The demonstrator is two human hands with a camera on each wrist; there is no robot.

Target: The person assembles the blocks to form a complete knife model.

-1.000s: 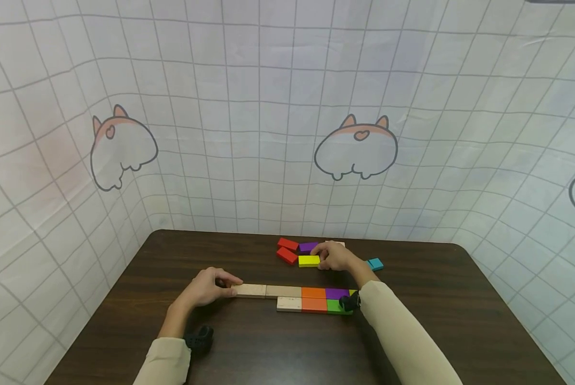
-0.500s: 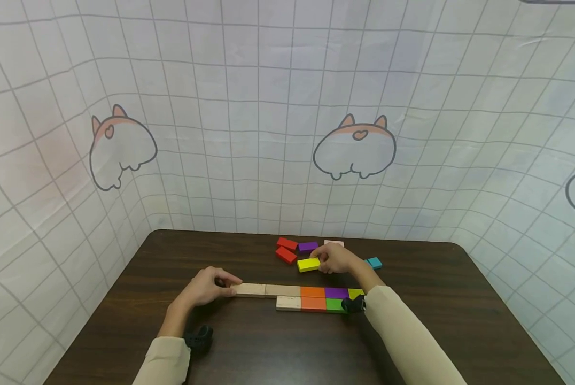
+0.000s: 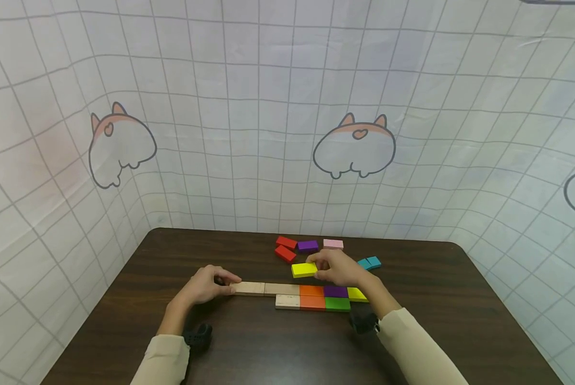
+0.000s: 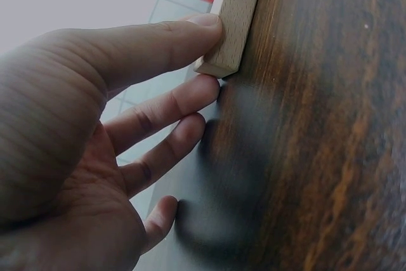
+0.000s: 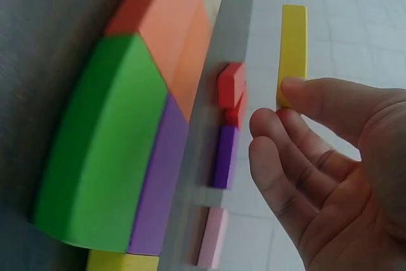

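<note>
My right hand [image 3: 337, 267] pinches a yellow block [image 3: 304, 270] by its right end, thumb against the fingers. In the right wrist view that yellow block [image 5: 293, 49] stands out from the fingertips, raised off the table. At the left end of a row of blocks, my left hand [image 3: 209, 283] grips a plain wooden block [image 3: 249, 289] by its end. The left wrist view shows the thumb along this wooden block's [image 4: 238, 20] side. Rightward the row continues with another wooden block [image 3: 281, 290], an orange block [image 3: 311, 290], a purple one [image 3: 336, 291] and a yellow one [image 3: 357, 294].
A shorter front row touches it: a pale wooden block [image 3: 287, 302], an orange block [image 3: 312, 303] and a green block [image 3: 337, 304]. Farther back lie red blocks [image 3: 285, 253], a purple block [image 3: 308, 246], a pink block [image 3: 333, 244] and blue blocks [image 3: 370, 263] on the dark table [image 3: 258, 342].
My right hand has lifted the yellow block from beside the red and purple blocks and brought it nearer the row, slightly left. The left hand stays at the row's end.
</note>
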